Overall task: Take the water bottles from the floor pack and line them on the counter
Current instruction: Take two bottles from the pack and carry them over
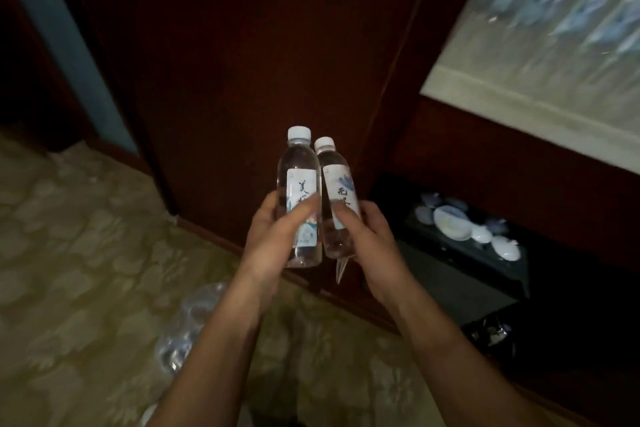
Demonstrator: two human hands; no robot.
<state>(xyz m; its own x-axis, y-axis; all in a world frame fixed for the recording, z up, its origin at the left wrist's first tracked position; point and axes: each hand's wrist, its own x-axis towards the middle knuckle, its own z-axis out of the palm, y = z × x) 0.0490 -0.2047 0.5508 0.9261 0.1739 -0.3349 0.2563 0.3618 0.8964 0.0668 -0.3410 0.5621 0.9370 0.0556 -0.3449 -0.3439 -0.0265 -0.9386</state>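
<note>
we see: left hand (273, 236) bare, no ring | right hand (372, 236) bare, no ring | our forearms (221, 340) uncovered, sleeveless

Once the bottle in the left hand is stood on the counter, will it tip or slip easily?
The left bottle looks full of water, so probably heavy for its size. It is tall and narrow, so a knock could tip it. Its smooth clear plastic may be slippery where the left hand grips it.

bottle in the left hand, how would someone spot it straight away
Start at the dark red-brown wooden cabinet; two clear plastic water bottles are held up before it. The left hand grips the left clear bottle. It rises higher than the right hand's bottle.
</note>
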